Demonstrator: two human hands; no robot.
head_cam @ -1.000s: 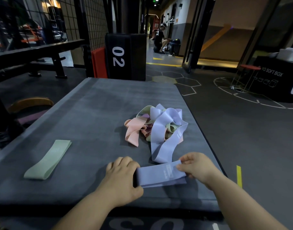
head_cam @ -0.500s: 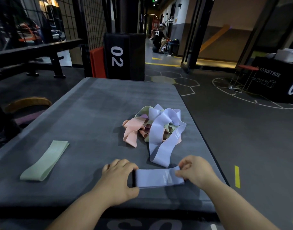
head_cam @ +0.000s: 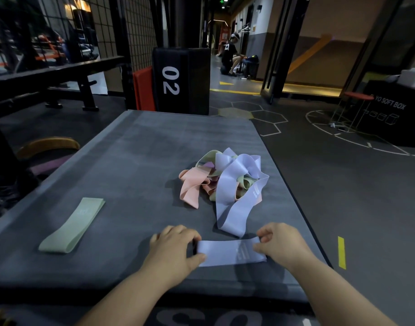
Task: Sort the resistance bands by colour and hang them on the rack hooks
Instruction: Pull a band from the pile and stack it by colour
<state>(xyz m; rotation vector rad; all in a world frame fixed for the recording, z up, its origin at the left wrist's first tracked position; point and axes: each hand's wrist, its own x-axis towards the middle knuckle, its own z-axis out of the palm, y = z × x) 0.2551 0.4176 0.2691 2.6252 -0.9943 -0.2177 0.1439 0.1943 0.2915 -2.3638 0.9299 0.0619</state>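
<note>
A flat lilac resistance band (head_cam: 227,252) lies near the front edge of the grey padded platform (head_cam: 136,161). My left hand (head_cam: 176,250) grips its left end, and my right hand (head_cam: 281,243) pinches its right end. Just beyond them sits a tangled pile of bands (head_cam: 223,180): a long lilac loop (head_cam: 234,208), a pink band (head_cam: 192,184) and pale green ones. A folded pale green band (head_cam: 72,225) lies alone at the platform's left. No rack hooks are in view.
A black box marked 02 (head_cam: 180,81) and a red pad (head_cam: 143,88) stand past the platform's far edge. A bench and wire mesh fill the left. A person sits far down the corridor (head_cam: 230,55). A dark soft box (head_cam: 394,114) stands at right.
Both hands have lowered the lilac band and pressed it flatter against the platform; the pile and the green band have not moved.
</note>
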